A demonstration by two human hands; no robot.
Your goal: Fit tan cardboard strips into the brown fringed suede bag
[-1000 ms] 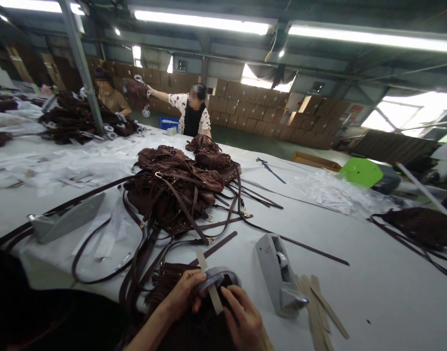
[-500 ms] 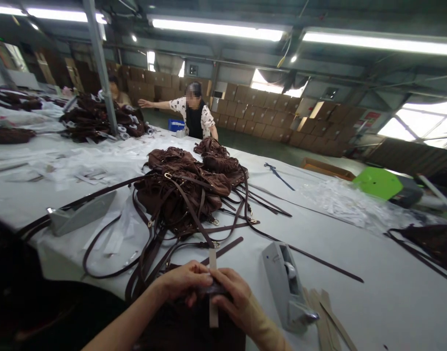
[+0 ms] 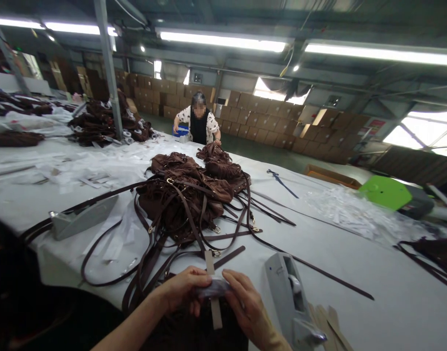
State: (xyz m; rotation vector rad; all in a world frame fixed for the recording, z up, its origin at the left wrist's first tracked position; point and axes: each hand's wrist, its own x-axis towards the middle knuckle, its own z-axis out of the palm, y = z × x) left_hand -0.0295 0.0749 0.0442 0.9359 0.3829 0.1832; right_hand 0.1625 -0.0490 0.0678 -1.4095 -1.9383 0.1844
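My left hand (image 3: 186,291) is closed, its thumb and fingers pinching one end of a clear plastic wrap (image 3: 215,287). My right hand (image 3: 248,303) has its fingers bent round the other end of the wrap. The wrap crosses a flat beige strip (image 3: 216,314), which sticks out above and below it. Beneath my hands lies dark brown material in my lap area, its shape hard to make out. Just beyond them a brown strap with a gold buckle (image 3: 216,253) runs to a heap of brown bags (image 3: 186,195).
A grey tape dispenser (image 3: 281,278) stands to the right, beside several beige strips (image 3: 327,321). Another grey dispenser (image 3: 82,219) is at the left. Crumpled clear plastic (image 3: 340,204) lies on the white table (image 3: 318,243). Across it, a co-worker (image 3: 199,122) stands behind the bags.
My right hand has shifted slightly right, so more of the plastic wrap shows between my hands. The co-worker's outstretched arm has come in toward the blue bin. My view has shifted slightly.
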